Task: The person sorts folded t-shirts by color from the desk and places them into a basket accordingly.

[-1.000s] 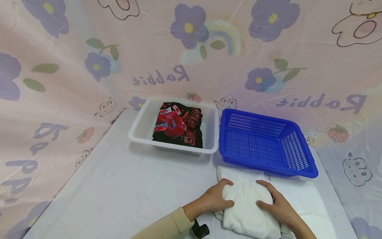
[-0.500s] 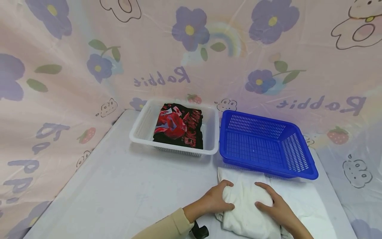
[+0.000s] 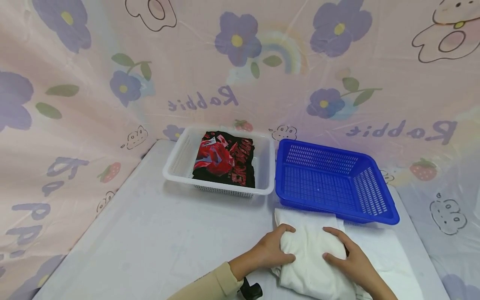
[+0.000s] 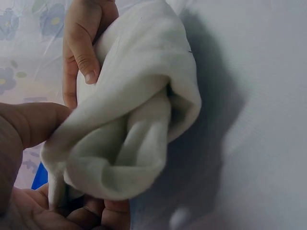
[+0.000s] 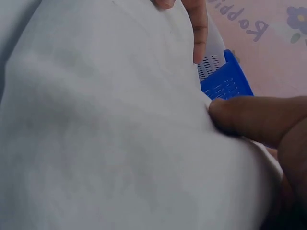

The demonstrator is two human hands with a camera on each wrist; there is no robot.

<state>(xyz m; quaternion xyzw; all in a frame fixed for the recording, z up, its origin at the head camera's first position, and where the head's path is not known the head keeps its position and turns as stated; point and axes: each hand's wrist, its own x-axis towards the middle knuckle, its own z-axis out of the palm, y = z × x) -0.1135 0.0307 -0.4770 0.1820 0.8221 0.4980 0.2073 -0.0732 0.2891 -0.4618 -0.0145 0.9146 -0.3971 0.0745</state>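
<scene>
A folded white garment (image 3: 307, 262) lies in front of the blue basket, its far edge near the basket's front rim. My left hand (image 3: 269, 250) grips its left side, thumb on top. In the left wrist view the fingers (image 4: 88, 213) curl under the rolled end of the cloth, where its layers show as loops. My right hand (image 3: 350, 256) grips the opposite side. The right wrist view has the right thumb (image 5: 249, 115) pressing on the white surface. The right hand's other fingers are mostly hidden by the cloth.
The blue basket (image 3: 337, 214) stands at the back right, with nothing in it. Beside it a white basket (image 3: 176, 171) holds a folded black shirt (image 3: 225, 160) with a red print. More flat white cloth (image 3: 390, 254) lies to the right. A black object (image 3: 252, 290) shows below my left wrist.
Both hands keep their grip on the white garment, which has shifted very slightly to the right with them. The baskets stay in place.
</scene>
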